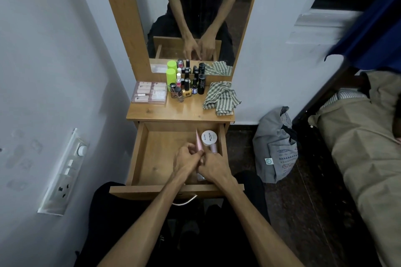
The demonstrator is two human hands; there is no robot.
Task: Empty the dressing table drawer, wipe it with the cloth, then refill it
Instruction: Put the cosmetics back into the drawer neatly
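Note:
The wooden drawer (152, 158) stands pulled out below the dressing table top (173, 112). Both hands are inside it, close together at its right side. My left hand (186, 159) pinches a thin pink tube (199, 142) that points up and away. My right hand (213, 167) has curled fingers on small items beneath it, partly hidden. A white round nail polish remover tub (209, 137) and a pale pink bottle (213, 148) lie in the drawer's far right corner. The striped green-and-white cloth (221, 97) lies crumpled on the table top at the right.
Several nail polish bottles (184, 89), a lime-green bottle (171, 76) and a clear box of cosmetics (149, 93) stand on the table top before the mirror (195, 17). A grey bag (275, 147) sits on the floor at the right, beside a bed (358, 136). A switchboard (65, 171) is on the left wall.

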